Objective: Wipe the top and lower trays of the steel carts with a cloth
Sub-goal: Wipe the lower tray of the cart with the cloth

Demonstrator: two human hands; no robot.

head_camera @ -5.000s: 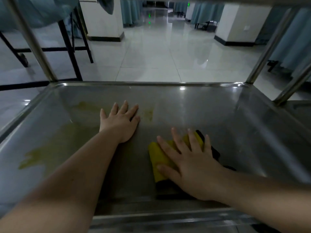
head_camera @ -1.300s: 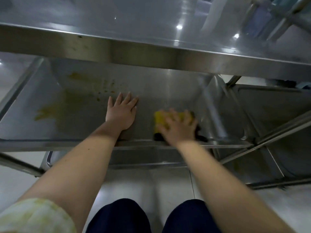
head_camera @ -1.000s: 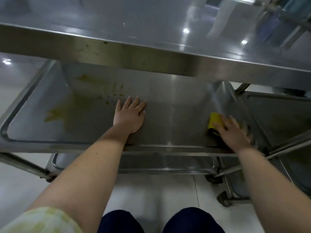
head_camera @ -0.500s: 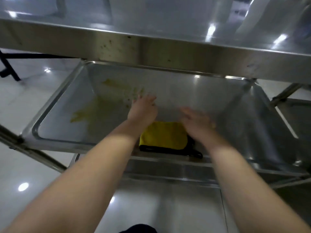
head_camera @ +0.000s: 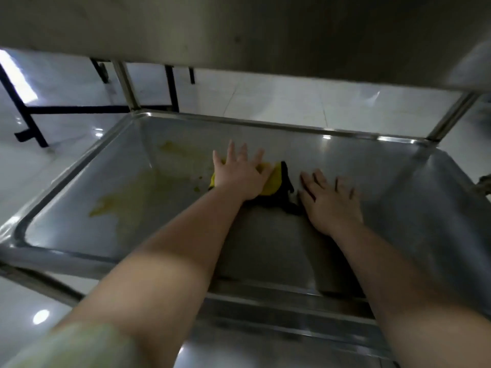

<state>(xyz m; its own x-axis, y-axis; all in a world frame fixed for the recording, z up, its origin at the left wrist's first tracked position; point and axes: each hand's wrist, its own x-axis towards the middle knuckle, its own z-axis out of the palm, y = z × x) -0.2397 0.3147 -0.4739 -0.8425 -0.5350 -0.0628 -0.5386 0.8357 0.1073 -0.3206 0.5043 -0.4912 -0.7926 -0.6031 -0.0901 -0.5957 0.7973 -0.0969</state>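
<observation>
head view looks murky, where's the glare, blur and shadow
Head view: dim, the upper steel tray dark underneath across the top; small glints on the lower steel tray along its far rim and the glossy white floor; near forearms and pale sleeve soft; right hand a little smeared; left hand on the yellow black-edged cloth sharper.

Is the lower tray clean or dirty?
Dirty. Yellowish stains mark the left part of the lower tray, beside the yellow cloth under the left hand.

Cloth [head_camera: 275, 179] in the lower tray [head_camera: 403, 208] under the left hand [head_camera: 239, 176], right hand [head_camera: 330, 205] just beside it, stain [head_camera: 127, 203] further left.
</observation>
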